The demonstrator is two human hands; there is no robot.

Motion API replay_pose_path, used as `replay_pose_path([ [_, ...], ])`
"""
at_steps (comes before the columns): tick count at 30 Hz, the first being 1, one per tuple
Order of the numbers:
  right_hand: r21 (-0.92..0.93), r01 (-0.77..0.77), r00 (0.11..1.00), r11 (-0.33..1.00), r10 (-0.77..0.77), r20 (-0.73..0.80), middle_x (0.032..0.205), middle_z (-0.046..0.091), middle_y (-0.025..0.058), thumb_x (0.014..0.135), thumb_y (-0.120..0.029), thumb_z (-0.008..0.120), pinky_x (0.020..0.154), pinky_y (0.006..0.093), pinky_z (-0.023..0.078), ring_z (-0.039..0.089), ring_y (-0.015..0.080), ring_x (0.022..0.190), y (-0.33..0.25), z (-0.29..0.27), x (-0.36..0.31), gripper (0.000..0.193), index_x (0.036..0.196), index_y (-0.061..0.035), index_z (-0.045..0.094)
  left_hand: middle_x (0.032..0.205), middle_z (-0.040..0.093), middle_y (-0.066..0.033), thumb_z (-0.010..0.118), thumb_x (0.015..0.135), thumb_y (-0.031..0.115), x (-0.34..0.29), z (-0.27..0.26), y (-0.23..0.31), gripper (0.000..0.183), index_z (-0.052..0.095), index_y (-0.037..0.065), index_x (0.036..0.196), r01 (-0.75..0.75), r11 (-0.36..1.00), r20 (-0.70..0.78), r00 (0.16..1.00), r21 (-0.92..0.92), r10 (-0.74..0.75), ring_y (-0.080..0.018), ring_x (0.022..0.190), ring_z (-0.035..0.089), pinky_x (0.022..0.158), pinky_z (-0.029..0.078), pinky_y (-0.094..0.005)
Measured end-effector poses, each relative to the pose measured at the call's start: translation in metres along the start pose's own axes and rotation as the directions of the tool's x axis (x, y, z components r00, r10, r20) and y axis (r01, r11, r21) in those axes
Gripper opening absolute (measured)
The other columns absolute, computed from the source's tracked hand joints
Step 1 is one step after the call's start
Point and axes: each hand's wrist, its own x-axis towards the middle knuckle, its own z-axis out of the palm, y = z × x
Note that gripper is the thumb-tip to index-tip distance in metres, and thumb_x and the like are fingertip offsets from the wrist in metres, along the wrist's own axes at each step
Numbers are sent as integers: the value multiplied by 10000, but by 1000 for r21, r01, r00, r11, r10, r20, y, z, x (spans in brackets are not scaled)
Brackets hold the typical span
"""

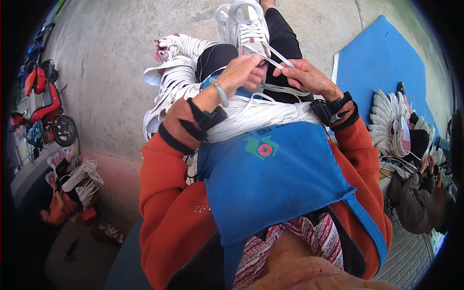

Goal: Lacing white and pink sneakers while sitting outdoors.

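A white and grey sneaker (pixel 252 30) rests toe-away on my lap, its laces crossed over the front. My right hand (pixel 311 77) pinches a white shoelace (pixel 277 57), stretched from the sneaker's top eyelets. At the sneaker's ankle end is my left hand (pixel 240 75), fingers curled inward; whatever they grip is hidden. A second white shoe (pixel 223 21) stands just left of the first. A thick bundle of loose white laces (pixel 263 112) lies across my lap, above the blue apron (pixel 275 179).
More white shoe pieces (pixel 176 65) with laces pile up left of my knee. A blue mat (pixel 382 58) covers ground at the right, with stacked white shoe parts (pixel 384 123) by a seated person (pixel 415 200). Another person (pixel 60 205) sits lower left. A red scooter (pixel 46 99) stands far left.
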Motion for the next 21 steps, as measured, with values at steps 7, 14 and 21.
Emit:
replay_pose_path([
  [7, -807, 194, 926, 558, -376, -37, 607, 521, 218, 864, -87, 458, 506, 388, 441, 565, 359, 597, 4, 36, 2, 119, 943, -2, 485, 1004, 531, -114, 558, 847, 362, 11, 22, -5, 481, 443, -25, 1108, -110, 989, -153, 980, 100, 124, -176, 792, 593, 667, 507, -302],
  [14, -830, 337, 901, 444, -409, 147, 696, 578, 151, 758, -108, 559, 580, 403, 485, 597, 322, 667, 13, 40, 6, 259, 1000, -45, 492, 904, 605, -133, 478, 886, 253, 15, 16, -4, 316, 509, -30, 1023, -32, 996, -1, 999, -80, 32, -183, 809, 602, 712, 492, -297],
  [21, -294, 111, 982, 949, -150, -114, 841, 582, 69, 926, -311, 360, 757, 275, 439, 542, 135, 792, 16, -15, 36, 394, 939, 13, 584, 865, 591, -114, 439, 919, 215, -8, 18, 4, 258, 517, -27, 968, -50, 972, 150, 985, -228, 86, -203, 801, 603, 756, 504, -336],
])
